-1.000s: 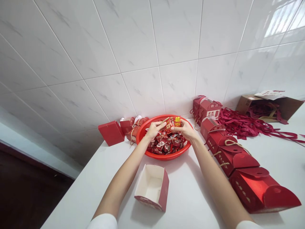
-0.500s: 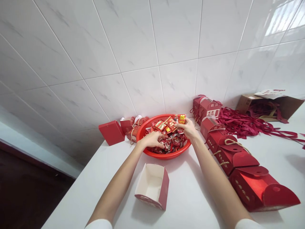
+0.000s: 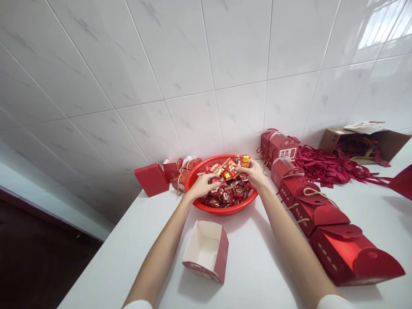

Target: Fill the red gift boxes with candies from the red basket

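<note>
A red plastic basket (image 3: 222, 211) of wrapped candies (image 3: 236, 193) stands against the wall. Over its left side, my left hand (image 3: 203, 187) has its fingers closed around a small red wrapped candy (image 3: 215, 182). At the basket's right rim, my right hand (image 3: 255, 174) pinches red-and-gold candy packets (image 3: 230, 168), which fan out to the left above the pile. An open-topped box (image 3: 206, 249), white inside and dark red outside, sits on the table between my forearms.
Closed red gift boxes (image 3: 322, 210) with cord handles line the right side. Behind them lie crimson ribbons (image 3: 325, 165) and a tipped cardboard carton (image 3: 394, 143). A flat red box (image 3: 152, 179) leans at the table's left edge. Part of a red object (image 3: 402, 182) shows at far right.
My left hand has lifted a little within the basket, its fingers now on a red candy. My right hand stays in place with the packets. A red object has entered at the right edge.
</note>
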`<state>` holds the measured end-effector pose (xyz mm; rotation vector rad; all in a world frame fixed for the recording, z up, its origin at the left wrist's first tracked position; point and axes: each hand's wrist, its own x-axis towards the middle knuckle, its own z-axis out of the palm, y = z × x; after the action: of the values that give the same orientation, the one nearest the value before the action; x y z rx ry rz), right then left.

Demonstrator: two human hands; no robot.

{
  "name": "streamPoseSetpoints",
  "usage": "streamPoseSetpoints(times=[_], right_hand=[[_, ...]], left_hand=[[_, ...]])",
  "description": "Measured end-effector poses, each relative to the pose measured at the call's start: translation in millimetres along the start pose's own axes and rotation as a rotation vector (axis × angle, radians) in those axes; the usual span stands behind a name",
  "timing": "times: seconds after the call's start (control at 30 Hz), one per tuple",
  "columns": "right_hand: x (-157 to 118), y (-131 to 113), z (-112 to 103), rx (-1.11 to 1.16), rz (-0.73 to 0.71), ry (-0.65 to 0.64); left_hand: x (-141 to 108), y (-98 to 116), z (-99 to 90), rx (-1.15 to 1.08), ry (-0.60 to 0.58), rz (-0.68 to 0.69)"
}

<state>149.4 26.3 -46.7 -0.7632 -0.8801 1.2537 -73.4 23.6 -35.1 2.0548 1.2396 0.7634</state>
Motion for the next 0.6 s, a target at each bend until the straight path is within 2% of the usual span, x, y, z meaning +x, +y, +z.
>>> streamPoseSetpoints(times=[0.1, 0.2, 0.27, 0.37, 0.47, 0.53, 0.6], right_hand=[[-3, -2, 2, -0.007, -0.006, 0.006], [-6, -6, 5, -0.014, -0.004, 0.012], [-9, -9, 8, -0.031, 0.003, -0.001], [-15, -18, 15, -0.054, -0.008, -0.050], [-26, -29, 26, -0.089, -0.059, -0.126], [-37, -38, 32, -0.136, -0.109, -0.193], [-48, -47, 37, -0.191, -0.152, -0.260]], left_hand=[[-4, 2, -5.1, -0.170, 0.031, 0.012], [-17, 14, -18.5, -0.277, 0.034, 0.025], [-34, 30, -31.5, -0.321, -0.035, 0.050], [-67, 62, -51.2, -0.316, -0.279, 0.069], [-97, 92, -63.1, -0.114, -0.531, 0.116], [-110, 103, -64.9, 0.095, -0.534, 0.149], [-117, 105, -62.9, 0.277, -0.477, 0.118]])
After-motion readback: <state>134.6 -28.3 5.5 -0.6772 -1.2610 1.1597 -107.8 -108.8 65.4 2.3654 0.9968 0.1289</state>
